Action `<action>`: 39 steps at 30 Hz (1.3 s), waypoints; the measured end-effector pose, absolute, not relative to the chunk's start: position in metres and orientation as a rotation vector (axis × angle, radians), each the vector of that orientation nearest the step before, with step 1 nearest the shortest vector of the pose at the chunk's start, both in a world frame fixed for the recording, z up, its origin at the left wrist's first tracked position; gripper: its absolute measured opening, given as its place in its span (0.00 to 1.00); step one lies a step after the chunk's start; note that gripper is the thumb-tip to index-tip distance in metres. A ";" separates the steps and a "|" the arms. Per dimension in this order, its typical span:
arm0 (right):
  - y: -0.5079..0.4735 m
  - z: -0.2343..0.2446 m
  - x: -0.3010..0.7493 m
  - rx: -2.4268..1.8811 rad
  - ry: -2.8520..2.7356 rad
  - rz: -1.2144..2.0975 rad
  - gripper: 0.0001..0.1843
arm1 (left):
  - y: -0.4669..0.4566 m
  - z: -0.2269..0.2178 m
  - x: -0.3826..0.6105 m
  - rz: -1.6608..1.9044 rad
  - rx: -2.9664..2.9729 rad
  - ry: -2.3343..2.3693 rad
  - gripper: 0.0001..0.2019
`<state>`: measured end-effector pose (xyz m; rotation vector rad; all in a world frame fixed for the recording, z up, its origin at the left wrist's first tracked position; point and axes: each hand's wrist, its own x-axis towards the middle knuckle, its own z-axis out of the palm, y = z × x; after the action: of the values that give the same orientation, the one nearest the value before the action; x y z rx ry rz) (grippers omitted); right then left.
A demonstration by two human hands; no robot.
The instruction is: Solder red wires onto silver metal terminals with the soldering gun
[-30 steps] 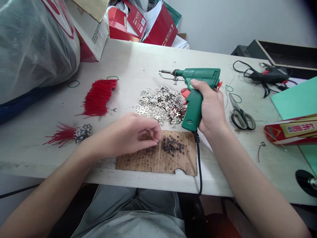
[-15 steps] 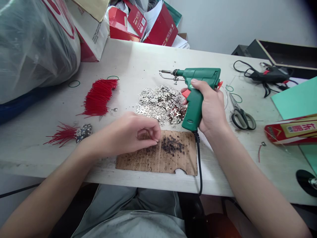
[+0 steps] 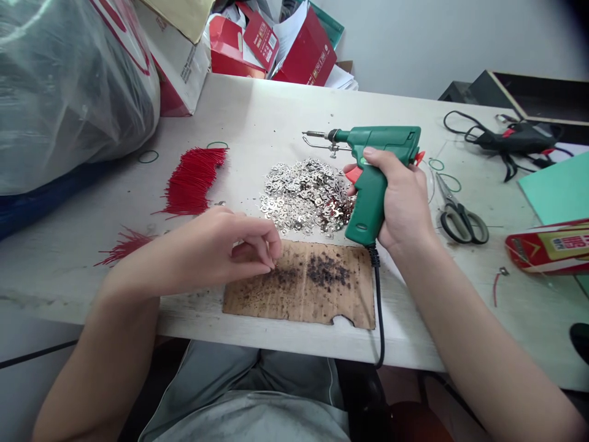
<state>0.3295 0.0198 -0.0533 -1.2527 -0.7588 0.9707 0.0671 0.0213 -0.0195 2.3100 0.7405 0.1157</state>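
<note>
Left hand, pinched shut on something too small to see, rests at the left end of the scorched cardboard. Just right, the right hand grips the soldering gun, tip pointing left beyond the pile of metal rings.

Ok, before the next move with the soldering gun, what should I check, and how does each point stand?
1. Grip on the soldering gun by the right hand: ok, fingers wrapped round the handle.
2. Gun tip raised clear of the terminal pile: ok.
3. Piece pinched in the left hand at the scorched cardboard: cannot tell, fingers hide it.
4. Cord drops off the table edge unsnagged: ok.
5. Tip heat: cannot tell.
</note>
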 end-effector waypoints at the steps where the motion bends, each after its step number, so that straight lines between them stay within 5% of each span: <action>1: 0.020 -0.053 0.329 -1.251 -0.760 0.969 0.11 | 0.021 -0.019 0.067 0.120 2.317 0.743 0.02; 39: 0.023 -0.056 0.332 -1.252 -0.781 0.967 0.12 | 0.020 -0.019 0.069 0.083 2.352 0.723 0.04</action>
<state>0.3323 0.0227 -0.0563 -1.2516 -0.7808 0.9665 0.0686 0.0200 -0.0185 2.3516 0.7228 0.0830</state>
